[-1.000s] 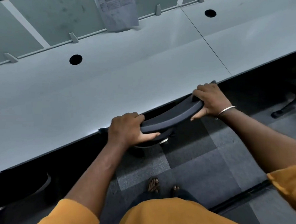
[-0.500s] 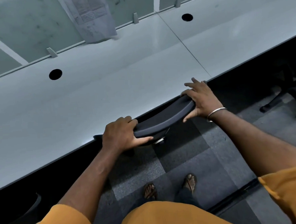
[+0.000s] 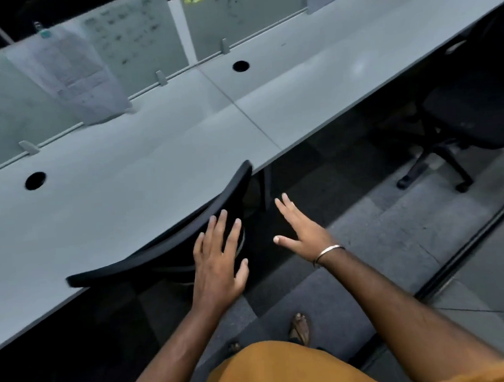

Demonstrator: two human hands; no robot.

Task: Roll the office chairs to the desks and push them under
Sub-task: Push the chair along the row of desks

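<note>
Desk (image 3: 155, 173): long grey tabletop running from the lower left to the upper right, a seam near its middle, cable holes along its far edge. You have nothing on it near your hands.

Chair (image 3: 171, 240): black, tucked beneath the tabletop's near edge; only the curved top of its back shows, lying against that edge just left of the seam. Half a second ago you gripped this back at both ends; now you have let it go. Judgement: this chair is parked, and your step with it is finished.

Second chair (image 3: 473, 118): black, at the right, its seat out from the tabletop's near edge and its wheeled base on the floor. Judgement: it is next to be rolled in.

Left hand (image 3: 219, 260): released, fingers straight and spread, hanging over the chair back's right part; whether it touches it cannot be told.

Right hand (image 3: 300, 229): released, fingers splayed, off the chair and over the floor, a bangle at the wrist. Both hands have drawn back toward you.
</note>
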